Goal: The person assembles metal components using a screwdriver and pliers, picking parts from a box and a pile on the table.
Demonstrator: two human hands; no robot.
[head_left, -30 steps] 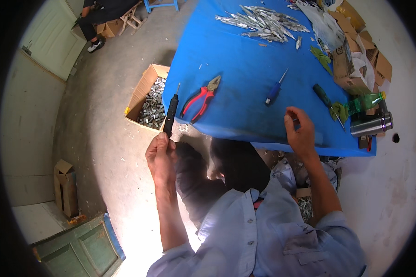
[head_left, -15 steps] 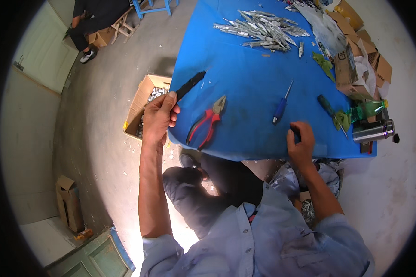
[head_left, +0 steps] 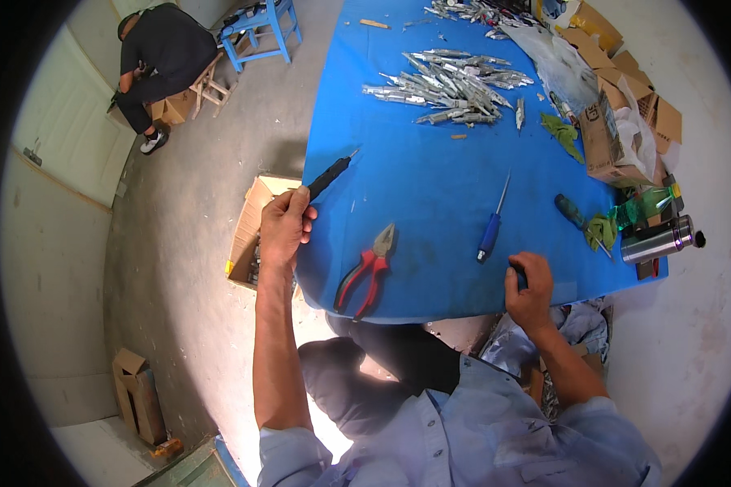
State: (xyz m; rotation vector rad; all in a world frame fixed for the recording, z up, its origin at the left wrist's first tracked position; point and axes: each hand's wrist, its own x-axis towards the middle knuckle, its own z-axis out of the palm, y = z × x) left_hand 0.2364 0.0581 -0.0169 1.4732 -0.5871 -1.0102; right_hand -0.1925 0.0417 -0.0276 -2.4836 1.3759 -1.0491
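My left hand (head_left: 286, 227) is closed on a slim black tool (head_left: 329, 179) with a thin metal tip, held over the table's left edge and tilted up to the right. By the table's front edge, my right hand (head_left: 530, 286) is curled round something dark, mostly hidden by the fingers. Between the hands lie pliers (head_left: 369, 271) with red and black handles, jaws pointing away. A blue-handled screwdriver (head_left: 490, 234) rests just beyond my right hand, its shaft pointing away. Farther back on the blue table (head_left: 430, 199) is a loose pile of slim silvery metal pieces (head_left: 456, 85).
A carton (head_left: 245, 231) with metal bits stands left below the table edge. At right are a green-handled screwdriver (head_left: 573, 211), a green bottle (head_left: 648, 207), a steel flask (head_left: 658, 242) and an open carton (head_left: 613, 138). Far left, a person (head_left: 164, 61) sits by a blue stool (head_left: 260, 36).
The view has tipped up, so the table sits lower in the picture and more of the seated person shows. The black tool's metal tip is clearer. Both hands keep their grip.
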